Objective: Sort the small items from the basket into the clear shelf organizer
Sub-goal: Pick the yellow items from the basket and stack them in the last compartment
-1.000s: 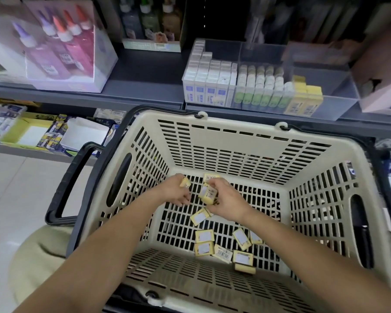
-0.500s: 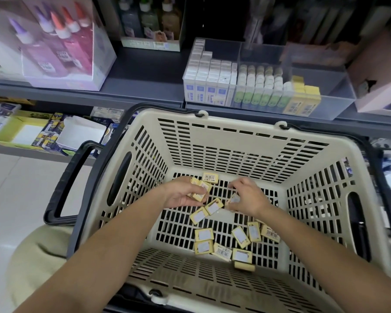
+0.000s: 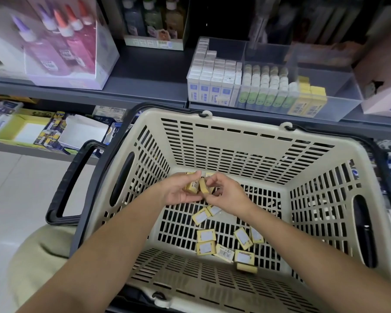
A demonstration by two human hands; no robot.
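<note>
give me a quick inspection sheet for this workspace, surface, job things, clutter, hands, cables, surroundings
surface: beige slotted basket, black handle folded down on the left.
job's things: loose yellow boxes scattered on the basket floor; clear organizer on the shelf behind, holding white boxes, green-labelled packs and a few yellow packs, with room left on its right.
clutter: nothing seen.
hands: left hand and right hand meet over the basket floor, both gripping held yellow boxes.
cables: nothing seen.
surroundings: glue bottle display on the upper shelf, boxed stock on the lower shelf, pale tiled floor.
</note>
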